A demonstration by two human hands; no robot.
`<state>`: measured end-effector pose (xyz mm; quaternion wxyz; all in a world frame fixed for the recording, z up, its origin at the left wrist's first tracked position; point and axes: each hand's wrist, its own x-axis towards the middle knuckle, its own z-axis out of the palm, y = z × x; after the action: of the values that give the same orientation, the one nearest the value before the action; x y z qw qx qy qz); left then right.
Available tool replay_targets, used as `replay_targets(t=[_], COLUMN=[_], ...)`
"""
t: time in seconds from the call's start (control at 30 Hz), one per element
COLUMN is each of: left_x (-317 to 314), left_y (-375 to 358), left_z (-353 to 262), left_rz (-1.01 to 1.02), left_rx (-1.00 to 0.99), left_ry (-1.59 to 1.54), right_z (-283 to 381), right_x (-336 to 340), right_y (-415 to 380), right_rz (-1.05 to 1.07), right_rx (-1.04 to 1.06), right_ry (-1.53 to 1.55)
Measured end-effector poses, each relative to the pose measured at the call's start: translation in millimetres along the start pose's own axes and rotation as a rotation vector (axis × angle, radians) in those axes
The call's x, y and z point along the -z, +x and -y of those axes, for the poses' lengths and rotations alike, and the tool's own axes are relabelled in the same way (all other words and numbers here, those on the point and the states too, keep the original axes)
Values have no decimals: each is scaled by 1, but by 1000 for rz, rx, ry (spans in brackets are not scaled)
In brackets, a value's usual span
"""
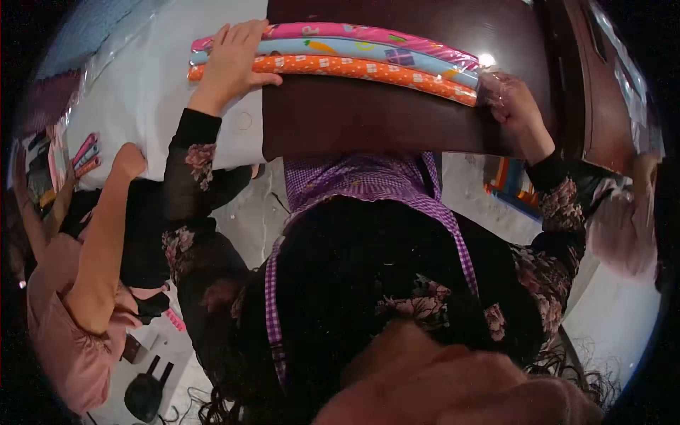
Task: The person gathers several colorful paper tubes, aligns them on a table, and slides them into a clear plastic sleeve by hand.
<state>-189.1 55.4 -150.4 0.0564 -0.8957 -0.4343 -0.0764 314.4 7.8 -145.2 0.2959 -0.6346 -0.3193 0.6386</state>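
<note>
Three wrapped rolls lie side by side across the table: a pink roll (354,32), a light blue roll (368,51) and an orange roll (354,68) with white prints. Flat over their left end rests my left hand (237,60), fingers spread and thumb pointing right. At the right end, my right hand (513,103) has its fingers bent together on crumpled clear plastic film (496,83) just beyond the roll tips.
The table has a dark brown part (319,120) and a white covered part (163,85). A co-worker's arm (106,248) rests at the left, near more rolls (86,157). Another person (623,227) is at the right. Colourful items (513,188) stand below the table.
</note>
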Motion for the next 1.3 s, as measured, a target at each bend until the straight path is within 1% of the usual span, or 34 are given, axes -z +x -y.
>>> replay_targets(t=[0.07, 0.1, 0.13, 0.2, 0.3, 0.33, 0.4, 0.43, 0.47, 0.53, 0.57, 0.7, 0.77, 0.8, 0.87, 1.0, 1.07, 1.2, 1.3], left_x=[-2, -4, 1, 0, 4, 4, 1, 0, 0, 0, 1, 5, 0, -2, -2, 3, 7, 10, 9], left_y=[1, 1, 1, 3, 2, 2, 0, -1, -1, 1, 0, 0, -1, -1, -1, -1, -1, -2, -3], left_z=[2, 3, -1, -3, -3, -2, -2, 0, 0, 1, 1, -3, 1, 2, 3, 0, -2, -4, -3], left_rz=[-6, -3, 2, 10, 24, 26, 23, -2, -28, -19, -5, -2, -37, -42, -57, -38, -37, -13, -30], left_rx=[-23, -18, -9, -8, 3, -4, 12, -8, -28, -15, -10, -2, -23, -17, -36, -25, -30, -19, -33], left_ry=[-17, -20, -6, -2, 0, -13, 11, 4, -3, 67, 42, 15, 11, 18, 8, 14, 38, 73, 30], right_z=[-4, -2, -1, 2, -4, -3, -1, -3, -5, -9, -1, 2, -1, 0, 1, 9, 0, 2, -1], right_x=[-4, -6, -7, -9, -13, -15, -13, -10, -8, -10, -17, -17, -16, -18, -23, -32, -25, -27, -21], right_y=[-10, -10, -13, -16, -10, -8, -7, -7, -7, -2, -3, -1, 1, -1, -3, -12, -7, -6, 4], right_rz=[10, 66, 54, 165, 124, 141, 109, 172, 192, 109, 35, 89, 119, 125, 81, 74, 109, 94, 100], right_rx=[-15, -51, -48, -45, -47, -42, -82, -23, -15, -11, -95, -112, -124, -118, -121, -156, -86, -52, -103], right_ry=[-86, -62, -58, -2, 1, 2, -35, 6, 6, 63, 4, 19, 141, 137, 236, 229, 249, 185, 204])
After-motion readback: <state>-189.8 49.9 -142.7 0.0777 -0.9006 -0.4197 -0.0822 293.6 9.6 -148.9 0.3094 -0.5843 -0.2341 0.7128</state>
